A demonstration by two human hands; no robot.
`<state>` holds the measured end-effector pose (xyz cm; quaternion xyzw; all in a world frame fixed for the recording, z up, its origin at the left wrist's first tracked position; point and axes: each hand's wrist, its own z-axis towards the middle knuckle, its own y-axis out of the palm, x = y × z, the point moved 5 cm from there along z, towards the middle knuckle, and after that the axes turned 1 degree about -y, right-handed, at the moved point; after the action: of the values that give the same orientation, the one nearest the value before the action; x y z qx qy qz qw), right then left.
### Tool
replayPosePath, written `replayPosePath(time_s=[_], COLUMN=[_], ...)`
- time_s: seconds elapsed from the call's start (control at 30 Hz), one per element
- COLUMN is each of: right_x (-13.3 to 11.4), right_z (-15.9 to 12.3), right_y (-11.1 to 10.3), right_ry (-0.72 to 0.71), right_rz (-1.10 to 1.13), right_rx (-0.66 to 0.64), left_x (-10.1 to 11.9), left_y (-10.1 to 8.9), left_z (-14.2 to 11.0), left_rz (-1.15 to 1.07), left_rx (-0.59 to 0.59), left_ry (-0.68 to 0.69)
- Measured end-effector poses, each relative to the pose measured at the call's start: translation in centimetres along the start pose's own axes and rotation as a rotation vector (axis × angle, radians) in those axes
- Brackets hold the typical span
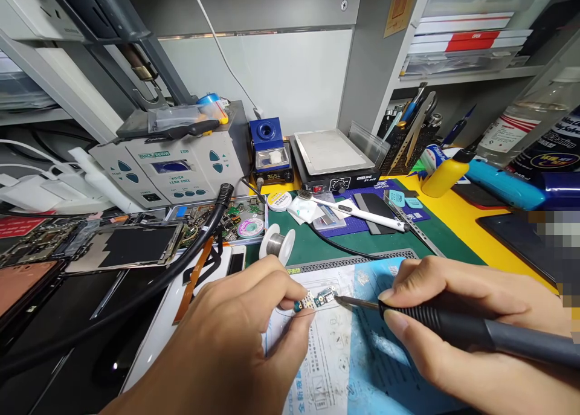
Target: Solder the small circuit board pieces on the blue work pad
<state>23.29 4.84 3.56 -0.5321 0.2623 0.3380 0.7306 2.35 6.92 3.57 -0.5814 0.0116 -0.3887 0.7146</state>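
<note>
Head view: the left hand [244,312] pinched one end of the board [324,298] in its fingers above the sheet [330,354], probably for steadiness; the right hand [453,282] gripped the iron [457,330], tip at the exposed end. A spool [275,245] sat beyond.

A green mat [389,243] lies on the yellow tabletop [475,237].
</note>
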Motion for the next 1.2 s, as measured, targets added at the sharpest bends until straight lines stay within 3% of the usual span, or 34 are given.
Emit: replayPosePath(time_s=[0.37,0.73,0.97,1.2], right_x=[0.25,0.35,0.04,-0.34], right_z=[-0.4,-0.21,-0.01,0.01], right_y=[-0.27,-0.22,-0.09,-0.37], right_ry=[0.082,0.128,0.099,0.127], right_rz=[-0.115,-0.095,-0.067,-0.066], right_rx=[-0.002,-0.061,-0.028,-0.098], left_x=[-0.12,-0.15,-0.01,-0.27], left_y=[0.11,0.12,0.2,0.33], left_z=[0.01,0.02,0.16,0.06], left_rz=[0.0,0.025,0.047,0.046], left_rx=[0.006,-0.001,-0.008,-0.013], left_ry=[-0.003,0.018,0.016,0.002])
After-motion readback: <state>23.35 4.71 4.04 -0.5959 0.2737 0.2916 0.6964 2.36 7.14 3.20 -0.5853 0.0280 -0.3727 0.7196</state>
